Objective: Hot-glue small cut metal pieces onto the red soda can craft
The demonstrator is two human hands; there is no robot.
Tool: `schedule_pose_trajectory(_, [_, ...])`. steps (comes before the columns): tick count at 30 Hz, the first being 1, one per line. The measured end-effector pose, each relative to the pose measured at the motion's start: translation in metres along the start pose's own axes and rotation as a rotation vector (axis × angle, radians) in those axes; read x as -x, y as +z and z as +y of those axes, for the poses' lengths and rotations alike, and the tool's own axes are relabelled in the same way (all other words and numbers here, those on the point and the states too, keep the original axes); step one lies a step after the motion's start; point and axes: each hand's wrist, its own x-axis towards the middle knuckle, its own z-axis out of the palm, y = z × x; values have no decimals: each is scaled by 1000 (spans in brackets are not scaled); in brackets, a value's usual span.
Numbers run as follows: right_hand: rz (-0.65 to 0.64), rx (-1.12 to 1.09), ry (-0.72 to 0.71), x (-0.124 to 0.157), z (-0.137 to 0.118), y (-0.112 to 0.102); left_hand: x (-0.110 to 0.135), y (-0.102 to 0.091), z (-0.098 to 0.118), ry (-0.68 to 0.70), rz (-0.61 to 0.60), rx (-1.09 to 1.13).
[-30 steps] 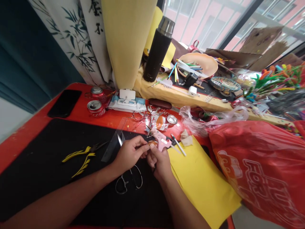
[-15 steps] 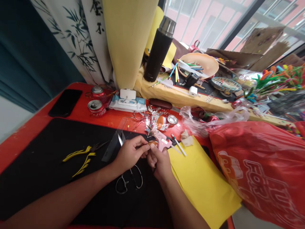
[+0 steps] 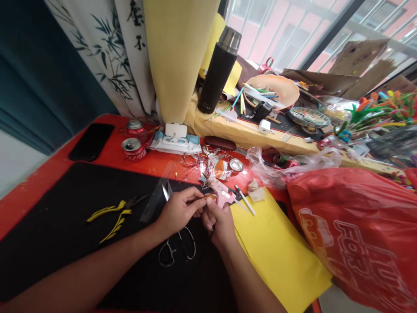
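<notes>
My left hand [image 3: 180, 208] and my right hand [image 3: 217, 219] meet over the black mat [image 3: 130, 278]. Between their thumbs and fingers is a small orange-brown piece [image 3: 210, 197], mostly covered, so its kind is unclear. A thin dark end shows below my right fingers. Just beyond my right hand lies a pink glue gun [image 3: 222, 193]. Partly under my left hand are scissors [image 3: 167, 254], blades pointing away and handles towards me. Pliers with yellow handles [image 3: 117, 219] lie spread on the mat to the left, near a clear ruler [image 3: 153, 202].
Red drink cans [image 3: 133, 150], a phone [image 3: 91, 141] and a wipes pack [image 3: 176, 143] stand along the back. Cut can scraps [image 3: 219, 168] lie behind the glue gun. Yellow paper [image 3: 280, 252], a white pen [image 3: 246, 201] and a red plastic bag [image 3: 355, 230] are at right. A black thermos [image 3: 216, 76] stands on the sill.
The whole view has shifted very slightly. Both hands keep the same grip on the small orange-brown piece; nothing else has visibly moved.
</notes>
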Motion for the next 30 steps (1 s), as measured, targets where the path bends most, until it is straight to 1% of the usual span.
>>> schedule_pose_trajectory(4, [-7,-9,-3,0,1,-1,2,1,2,19,13,-19])
schedule_pose_trajectory(9, [-48,-34,-1,3,1,-1,6,1,6,106,62,-101])
schedule_pose_trajectory(13, [-18,-63,26,2,0,0,4,1,4,83,56,-116])
schedule_pose_trajectory(24, [-10,-74,33,2,-1,0,3,1,1,108,41,-117])
schedule_pose_trajectory(30, [-12,-87,34,2,-1,0,2,1,-2,98,43,-96])
